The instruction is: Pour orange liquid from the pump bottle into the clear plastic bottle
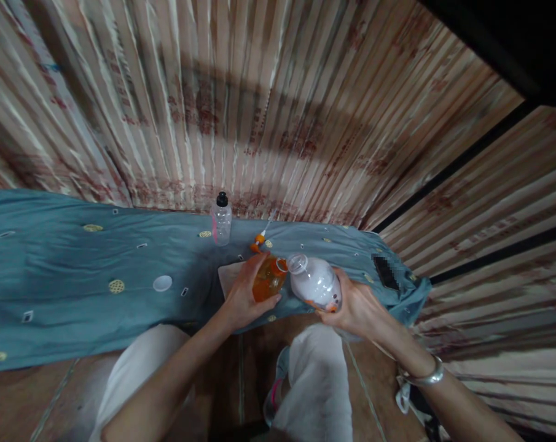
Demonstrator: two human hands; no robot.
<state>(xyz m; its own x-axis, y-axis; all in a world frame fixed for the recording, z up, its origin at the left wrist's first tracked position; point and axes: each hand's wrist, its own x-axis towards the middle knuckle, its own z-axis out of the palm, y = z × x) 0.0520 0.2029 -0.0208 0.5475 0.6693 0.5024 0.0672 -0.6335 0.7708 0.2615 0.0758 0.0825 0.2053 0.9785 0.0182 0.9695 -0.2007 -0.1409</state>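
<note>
My left hand (246,293) is wrapped round an orange bottle (269,283), its open neck pointing up and to the right. In my right hand (358,304) is a clear, wide-necked bottle (315,283) with white contents and orange marks on its side. That bottle lies tilted over to the left, its uncapped mouth close to the orange bottle's neck; whether the two rims touch I cannot tell. Beyond my hands lies an orange pump top (258,240) with a thin clear tube. A pale flat sheet (228,277) shows partly behind my left hand.
A clear squeeze bottle (221,222) with a black top stands at the back of the blue patterned cloth (75,258). Left of my hands is a white round lid (162,283). A dark, blurred-out rectangle (386,272) lies at the right. Pleated curtains (241,123) hang behind.
</note>
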